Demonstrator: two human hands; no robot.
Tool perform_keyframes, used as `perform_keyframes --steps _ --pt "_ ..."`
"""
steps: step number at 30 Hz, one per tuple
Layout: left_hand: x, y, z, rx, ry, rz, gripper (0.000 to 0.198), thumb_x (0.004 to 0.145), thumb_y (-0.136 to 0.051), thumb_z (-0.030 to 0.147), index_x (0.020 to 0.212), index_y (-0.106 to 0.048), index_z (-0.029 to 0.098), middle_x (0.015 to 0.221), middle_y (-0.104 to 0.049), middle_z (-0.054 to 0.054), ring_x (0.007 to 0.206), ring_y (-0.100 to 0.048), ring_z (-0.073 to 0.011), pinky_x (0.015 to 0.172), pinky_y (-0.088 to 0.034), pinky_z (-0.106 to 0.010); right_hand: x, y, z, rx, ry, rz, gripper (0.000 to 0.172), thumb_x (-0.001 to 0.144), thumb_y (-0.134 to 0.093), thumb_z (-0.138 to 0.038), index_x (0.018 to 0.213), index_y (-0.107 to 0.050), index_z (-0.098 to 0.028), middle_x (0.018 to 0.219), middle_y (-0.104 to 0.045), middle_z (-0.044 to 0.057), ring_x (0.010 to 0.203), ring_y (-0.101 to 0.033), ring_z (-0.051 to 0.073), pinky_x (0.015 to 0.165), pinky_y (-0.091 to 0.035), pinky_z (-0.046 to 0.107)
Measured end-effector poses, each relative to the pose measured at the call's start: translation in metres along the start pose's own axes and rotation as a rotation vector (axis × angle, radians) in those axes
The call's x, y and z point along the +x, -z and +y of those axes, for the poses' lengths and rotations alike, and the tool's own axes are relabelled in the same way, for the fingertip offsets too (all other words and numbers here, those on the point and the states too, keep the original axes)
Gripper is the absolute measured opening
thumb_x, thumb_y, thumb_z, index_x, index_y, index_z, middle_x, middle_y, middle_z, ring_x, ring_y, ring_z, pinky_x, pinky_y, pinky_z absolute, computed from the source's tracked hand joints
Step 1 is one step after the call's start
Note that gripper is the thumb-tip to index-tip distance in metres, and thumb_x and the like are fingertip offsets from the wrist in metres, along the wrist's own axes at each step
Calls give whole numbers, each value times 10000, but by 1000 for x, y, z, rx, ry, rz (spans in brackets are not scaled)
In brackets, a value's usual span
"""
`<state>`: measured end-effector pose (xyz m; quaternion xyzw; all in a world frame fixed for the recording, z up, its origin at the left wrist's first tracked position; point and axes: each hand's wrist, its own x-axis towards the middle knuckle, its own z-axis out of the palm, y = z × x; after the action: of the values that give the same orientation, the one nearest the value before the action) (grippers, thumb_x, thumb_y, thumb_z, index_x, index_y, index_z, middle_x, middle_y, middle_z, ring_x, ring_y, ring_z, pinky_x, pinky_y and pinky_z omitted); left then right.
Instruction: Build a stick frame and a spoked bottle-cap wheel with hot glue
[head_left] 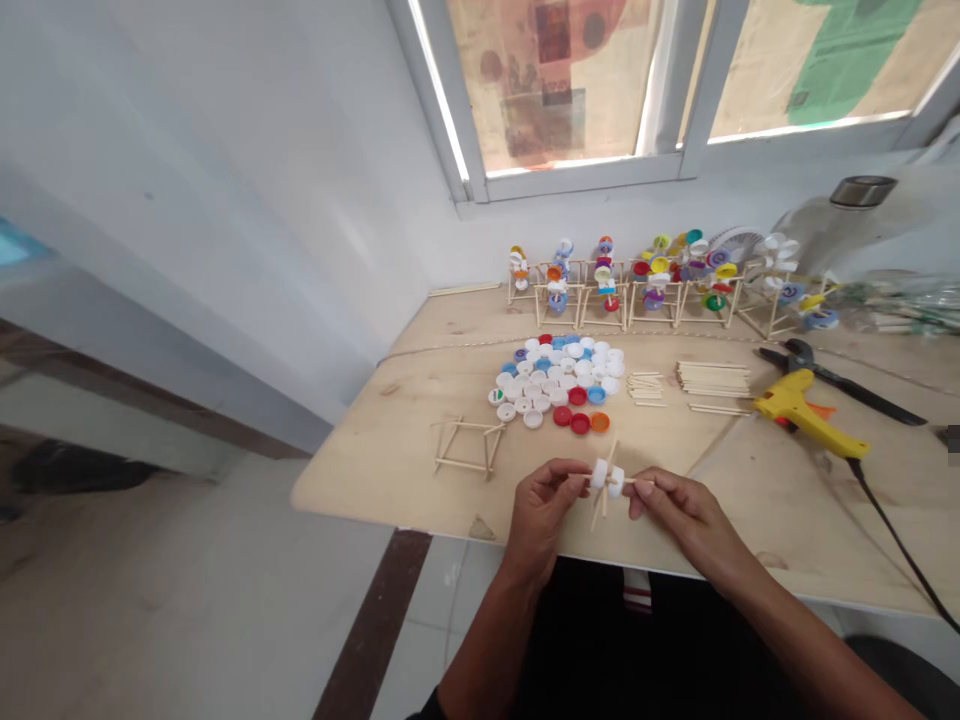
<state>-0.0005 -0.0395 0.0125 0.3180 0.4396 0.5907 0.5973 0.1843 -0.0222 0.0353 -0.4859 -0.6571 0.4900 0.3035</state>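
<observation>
Between my hands, above the table's front edge, is a small wheel hub point(607, 478) made of two white bottle caps on a thin wooden stick, with several short sticks jutting out around it. My left hand point(546, 505) pinches the left end of the axle stick between thumb and fingers. On the other side my right hand point(681, 510) pinches the stick's right end. A cube-like stick frame point(466, 464) stands on the table to the left of my hands. Beyond them lies a spread of bottle caps point(551, 385), mostly white, with some red, blue and orange.
Short sticks point(645, 388) and longer sticks point(714, 382) lie in piles right of the caps. A yellow glue gun point(810, 412) with a black cord and black-handled pliers point(847, 382) rest at right. Finished cap wheels on stick frames point(604, 300) line the back, near a bottle point(840, 225).
</observation>
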Motion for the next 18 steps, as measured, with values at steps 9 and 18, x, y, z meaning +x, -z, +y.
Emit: perform_keyframes --steps 9,18 --pt "-1 2 0 -5 6 69 256 661 -786 356 790 -717 146 703 -672 -30 662 -565 -123 699 -446 -250 0 -5 -3 17 3 -5 453 889 -420 -549 686 -625 -200 794 -647 42 811 -584 181 767 -446 269" --pt "-5 8 11 43 -79 93 219 693 -760 360 701 -704 148 622 -614 -3 638 -534 -117 690 -420 -248 2 -10 -10 -14 16 -30 447 883 -438 -551 687 -638 -203 763 -649 28 767 -591 174 761 -451 270"
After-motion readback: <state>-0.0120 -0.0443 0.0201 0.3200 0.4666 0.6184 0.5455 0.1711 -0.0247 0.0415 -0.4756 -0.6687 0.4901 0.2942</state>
